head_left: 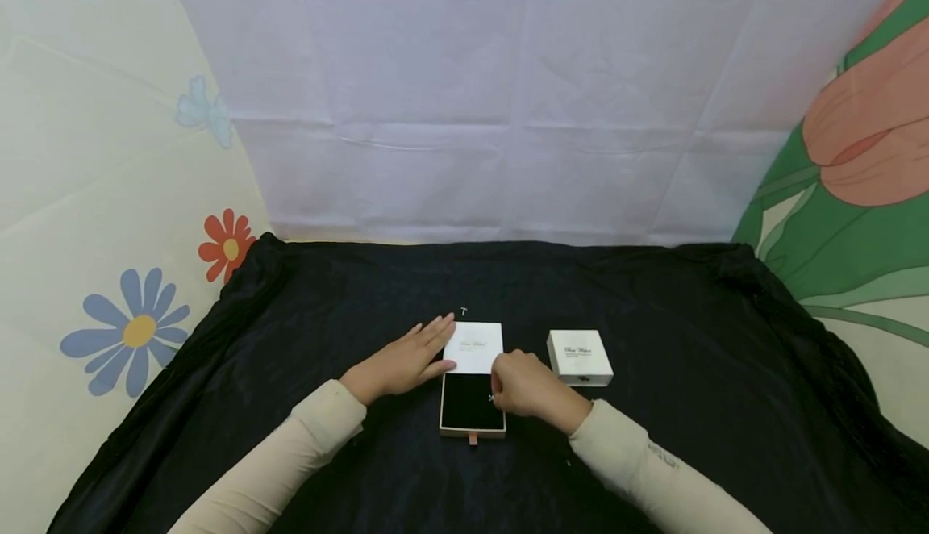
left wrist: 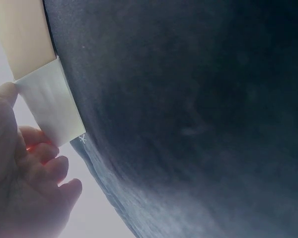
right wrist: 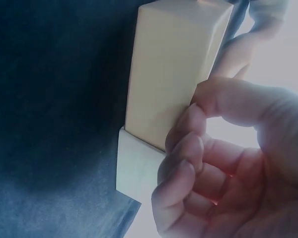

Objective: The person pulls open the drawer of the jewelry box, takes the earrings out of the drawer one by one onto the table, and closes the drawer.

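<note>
A white box sleeve (head_left: 473,342) with lettering lies at the middle of the dark cloth, its drawer (head_left: 468,403) pulled out toward the person, showing a black lining. Along the sleeve's left side rests my left hand (head_left: 406,363), fingers stretched out; its thumb touches near one corner in the left wrist view. My right hand (head_left: 528,387) is at the drawer's right edge, thumb and index finger pinched together. A tiny silver piece (head_left: 491,398) shows at those fingertips, over the lining. In the right wrist view the curled fingers (right wrist: 181,151) hide part of the box.
A second white lettered box (head_left: 581,355) stands to the right of my right hand. Just beyond the sleeve lies a small silver T-shaped piece (head_left: 464,310). An orange pull tab (head_left: 473,440) sticks out from the drawer's front. Black cloth (head_left: 348,292) covers the table.
</note>
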`<state>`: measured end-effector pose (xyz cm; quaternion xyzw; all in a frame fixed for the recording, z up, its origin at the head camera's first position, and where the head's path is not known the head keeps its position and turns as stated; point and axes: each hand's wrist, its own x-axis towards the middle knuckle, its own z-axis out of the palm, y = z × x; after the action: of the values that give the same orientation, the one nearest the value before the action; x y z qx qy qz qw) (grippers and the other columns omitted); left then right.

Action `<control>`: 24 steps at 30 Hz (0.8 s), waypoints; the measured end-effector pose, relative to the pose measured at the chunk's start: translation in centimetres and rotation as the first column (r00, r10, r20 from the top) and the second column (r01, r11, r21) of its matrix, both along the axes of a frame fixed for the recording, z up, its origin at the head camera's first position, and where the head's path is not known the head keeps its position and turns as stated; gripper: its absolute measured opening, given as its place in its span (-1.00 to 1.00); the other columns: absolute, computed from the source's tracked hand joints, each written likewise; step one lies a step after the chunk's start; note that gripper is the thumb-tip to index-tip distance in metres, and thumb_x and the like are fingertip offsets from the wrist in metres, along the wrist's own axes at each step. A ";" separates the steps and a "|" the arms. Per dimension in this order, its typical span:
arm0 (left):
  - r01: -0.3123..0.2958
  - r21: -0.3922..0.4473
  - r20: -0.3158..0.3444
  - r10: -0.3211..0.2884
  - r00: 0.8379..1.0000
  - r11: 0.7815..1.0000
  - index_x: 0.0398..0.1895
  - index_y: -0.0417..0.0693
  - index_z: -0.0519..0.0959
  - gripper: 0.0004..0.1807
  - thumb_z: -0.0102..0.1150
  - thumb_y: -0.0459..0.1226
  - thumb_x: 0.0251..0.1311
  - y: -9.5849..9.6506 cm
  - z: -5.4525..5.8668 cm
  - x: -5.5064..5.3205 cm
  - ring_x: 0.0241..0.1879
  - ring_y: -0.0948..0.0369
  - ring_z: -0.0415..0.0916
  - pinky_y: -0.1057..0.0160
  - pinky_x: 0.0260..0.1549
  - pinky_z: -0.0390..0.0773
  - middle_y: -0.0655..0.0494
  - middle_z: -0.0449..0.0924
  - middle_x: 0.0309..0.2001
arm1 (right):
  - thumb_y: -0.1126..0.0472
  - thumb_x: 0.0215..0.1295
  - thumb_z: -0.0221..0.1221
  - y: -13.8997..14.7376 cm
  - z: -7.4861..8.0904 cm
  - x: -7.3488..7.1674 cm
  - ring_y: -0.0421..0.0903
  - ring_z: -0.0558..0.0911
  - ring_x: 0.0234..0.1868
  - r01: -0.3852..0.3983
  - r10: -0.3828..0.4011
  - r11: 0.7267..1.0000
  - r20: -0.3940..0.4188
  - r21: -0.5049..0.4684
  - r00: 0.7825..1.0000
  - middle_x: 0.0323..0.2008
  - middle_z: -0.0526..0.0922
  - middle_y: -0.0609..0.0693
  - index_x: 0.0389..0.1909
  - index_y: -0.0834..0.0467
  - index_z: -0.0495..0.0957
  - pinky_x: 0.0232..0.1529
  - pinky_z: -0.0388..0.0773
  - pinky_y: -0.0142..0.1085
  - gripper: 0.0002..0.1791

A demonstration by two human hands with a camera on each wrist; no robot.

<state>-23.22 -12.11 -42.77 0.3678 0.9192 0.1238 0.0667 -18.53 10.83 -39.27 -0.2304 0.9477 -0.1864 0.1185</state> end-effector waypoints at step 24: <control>0.000 0.008 -0.004 0.000 1.000 1.000 0.51 -0.17 -0.05 -0.23 -0.20 0.09 0.44 -0.1 -0.2 0.0 0.49 0.05 -0.15 -0.09 0.39 -0.01 -0.04 -0.16 0.52 | 0.49 0.00 0.16 -0.1 0.1 0.2 -0.24 0.16 -0.81 0.000 0.000 1.000 0.023 -0.007 1.000 -0.87 0.19 -0.19 -0.89 0.05 0.34 -0.74 0.06 -0.40 -0.57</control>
<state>-23.27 -12.18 -42.96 0.3685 0.9188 0.1268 0.0633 -18.36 10.71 -39.14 -0.2286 0.9456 -0.1924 0.1286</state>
